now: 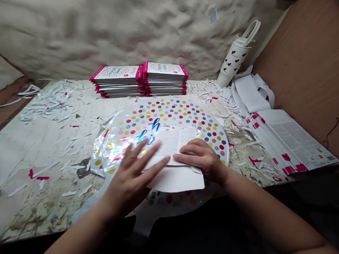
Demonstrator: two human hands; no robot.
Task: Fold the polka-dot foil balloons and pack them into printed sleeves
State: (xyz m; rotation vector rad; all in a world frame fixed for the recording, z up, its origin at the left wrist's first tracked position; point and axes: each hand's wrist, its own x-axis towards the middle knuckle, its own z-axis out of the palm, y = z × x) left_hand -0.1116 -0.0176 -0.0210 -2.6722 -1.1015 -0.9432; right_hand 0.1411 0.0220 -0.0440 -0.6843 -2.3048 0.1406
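A flat, round foil balloon (168, 108) with coloured dots and blue script lies in front of me, its near edge overhanging the table. On it sits a white printed card (172, 179), folded across, with small text on the upper panel. My right hand (201, 157) grips the card at its right side, fingers curled over the top and the thumb hidden. Over the left part of the card, my left hand (134, 171) has its fingers spread and slightly blurred by motion; whether they touch the card I cannot tell.
Two stacks of pink-edged packets (121, 82) stand at the back. A white tumbler with hearts (234, 59) leans at the right, near a coil of white strip (250, 93). More printed cards (296, 140) lie fanned at the right edge. Paper scraps (48, 100) litter the table.
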